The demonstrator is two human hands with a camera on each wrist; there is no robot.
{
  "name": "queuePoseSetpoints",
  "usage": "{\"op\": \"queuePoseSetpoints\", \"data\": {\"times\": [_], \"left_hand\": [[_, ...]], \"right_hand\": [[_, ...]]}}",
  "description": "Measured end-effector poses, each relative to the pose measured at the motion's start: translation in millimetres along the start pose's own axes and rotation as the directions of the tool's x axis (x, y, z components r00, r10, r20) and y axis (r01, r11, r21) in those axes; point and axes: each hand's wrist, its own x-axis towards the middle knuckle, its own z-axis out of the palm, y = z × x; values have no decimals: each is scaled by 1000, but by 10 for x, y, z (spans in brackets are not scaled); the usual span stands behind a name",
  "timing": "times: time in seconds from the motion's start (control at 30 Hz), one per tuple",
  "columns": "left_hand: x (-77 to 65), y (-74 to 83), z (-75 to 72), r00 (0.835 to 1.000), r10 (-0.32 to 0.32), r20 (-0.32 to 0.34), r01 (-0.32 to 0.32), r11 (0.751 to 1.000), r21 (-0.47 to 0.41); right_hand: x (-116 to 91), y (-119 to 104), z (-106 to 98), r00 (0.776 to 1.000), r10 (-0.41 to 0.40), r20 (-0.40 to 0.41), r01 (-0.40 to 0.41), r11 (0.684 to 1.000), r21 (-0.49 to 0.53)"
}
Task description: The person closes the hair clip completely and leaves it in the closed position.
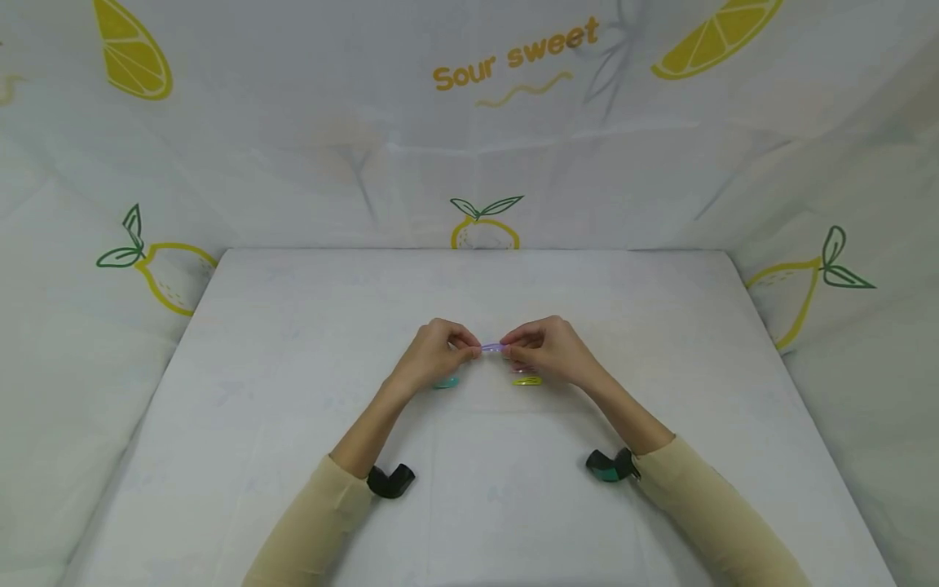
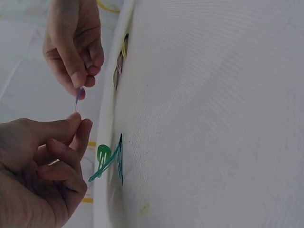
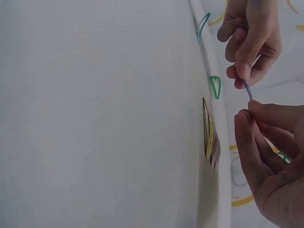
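Observation:
A purple snap hair clip is held level between both hands above the white table. The thumb and fingertips of my left hand pinch one end, and my right hand pinches the other. Below the left hand lies a teal hair clip, standing open in the left wrist view; a green clip is near it. Under the right hand are a yellow hair clip and a pinkish clip, partly covered by the fingers. How the purple clip's ends sit is hidden by the fingertips.
The white table meets a lemon-printed cloth backdrop at its far edge and sides. A black wrist mount sits by the left sleeve, and another black mount by the right sleeve.

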Motion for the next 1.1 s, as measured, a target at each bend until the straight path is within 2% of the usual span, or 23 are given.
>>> {"op": "queuePoseSetpoints", "data": {"times": [0.27,0.57,0.87,1.1], "left_hand": [[21,-7,9,1000,-12,1,12,1000,8],[37,-28,5,999,-17,39,16,1000,1],[83,-129,-17,998,4,67,-3,1000,-25],[92,-151,-14,996,9,86,-6,1000,-30]], "right_hand": [[41,18,27,1000,24,-1,-24,998,-51],[80,24,29,999,42,29,-40,997,-59],[97,-2,17,995,78,57,-77,997,-31],[106,12,18,993,93,71,-92,996,-19]]}}
